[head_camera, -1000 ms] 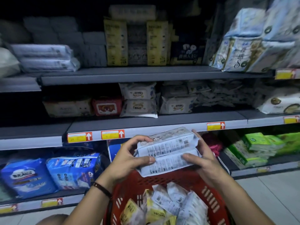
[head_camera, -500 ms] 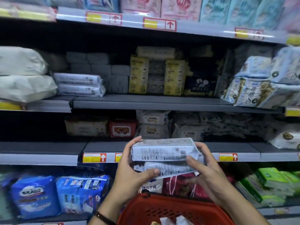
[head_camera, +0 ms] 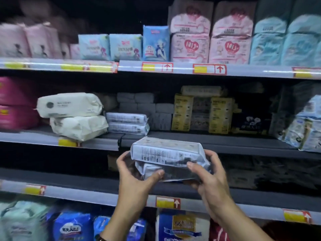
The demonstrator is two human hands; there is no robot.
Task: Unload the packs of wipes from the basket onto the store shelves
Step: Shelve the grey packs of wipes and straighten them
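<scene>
Reference landmark: the shelved pair, two matching packs lying flat, one on the other, on the middle shelf. I am giving all positions relative to it.

**Current state.** I am holding the two packs of wipes as one stack below and to the right of the shelved pair. The stack is hanging in front of the shelf edge and is not touching it. The left hand is gripping the stack's left end, with the thumb pressing on the lower pack's front and the fingers curling behind. The right hand is gripping the right end, thumb on the front face and fingers wrapping round the end. I am not seeing the basket clearly in this view.

**Hazards, as I am judging them:**

1. The upper pack is sitting skewed on the lower one, and only my squeeze is keeping them together. The film looks slick, so tilting the stack forward is likely to let the upper pack slide off.
2. The stack is sitting lower than the shelved pair's base. If I am lifting too little, its leading edge will be catching the shelf front and folding the soft wrap.
3. The bulky white packs just left of the shelved pair are overhanging the shelf edge. A nudge from my left hand could tip the lower one off.
4. Pushing in hard beside the shelved pair could shove it askew. Stacking on top of it could make a leaning pile.
</scene>
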